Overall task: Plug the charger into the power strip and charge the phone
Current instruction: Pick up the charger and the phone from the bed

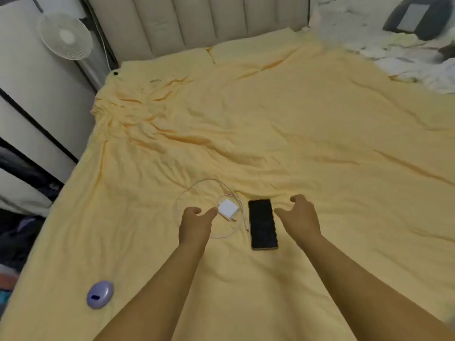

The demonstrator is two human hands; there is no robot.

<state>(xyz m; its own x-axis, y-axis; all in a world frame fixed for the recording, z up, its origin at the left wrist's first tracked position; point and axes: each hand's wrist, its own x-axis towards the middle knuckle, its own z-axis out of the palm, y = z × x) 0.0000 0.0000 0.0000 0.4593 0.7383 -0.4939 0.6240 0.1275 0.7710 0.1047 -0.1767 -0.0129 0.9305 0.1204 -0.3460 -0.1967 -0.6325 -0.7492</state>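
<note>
A white charger block (pixel 228 209) lies on the yellow bed sheet (pixel 270 134), with its thin white cable (pixel 197 187) looped around it. Just to its right a black phone (pixel 262 223) lies flat, screen dark. My left hand (pixel 195 223) hovers left of the charger, fingers apart, thumb tip almost at the block's edge. On the phone's right side my right hand (pixel 300 217) is open, fingers curled and spread, not touching it. No power strip is in view.
A small lilac oval device (pixel 100 294) lies near the bed's front left edge. A white fan (pixel 66 36) stands at the back left beside the padded headboard (pixel 192 20). White crumpled bedding (pixel 406 60) sits at the back right.
</note>
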